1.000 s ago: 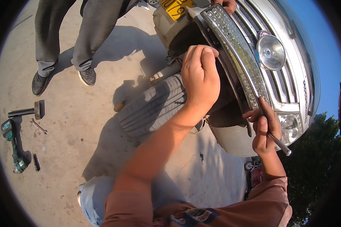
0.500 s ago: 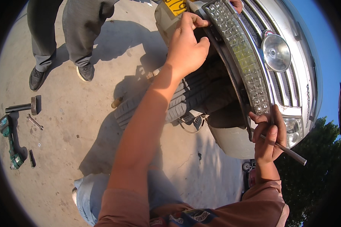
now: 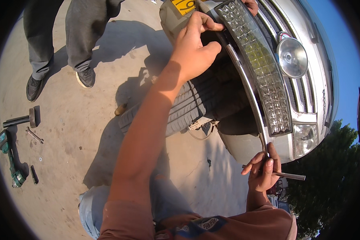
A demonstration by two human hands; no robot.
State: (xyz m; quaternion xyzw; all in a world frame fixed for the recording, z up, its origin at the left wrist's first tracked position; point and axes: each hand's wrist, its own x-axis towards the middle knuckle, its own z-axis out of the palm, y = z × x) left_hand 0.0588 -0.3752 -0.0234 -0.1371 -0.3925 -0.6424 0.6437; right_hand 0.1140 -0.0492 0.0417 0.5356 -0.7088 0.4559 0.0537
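My left hand has bent fingers at the upper edge of the dark opening in the vehicle's front, beside a long clear light bar; what its fingertips grip is unclear. A slim metal strip runs along that opening down to my right hand, whose fingers are closed around its lower end and a metal rod lying crosswise. A round chrome lamp sits on the silver grille, above a headlamp.
A co-worker's hand is at the bar's top; grey-trousered legs stand left. A tyre lies below the bumper. Hammer, wrench and green cordless tool lie on the concrete ground.
My left hand rose to the opening's top edge. My right hand moved down and left, off the light bar's lower end, with the rod. The slim strip now shows bright along the opening.
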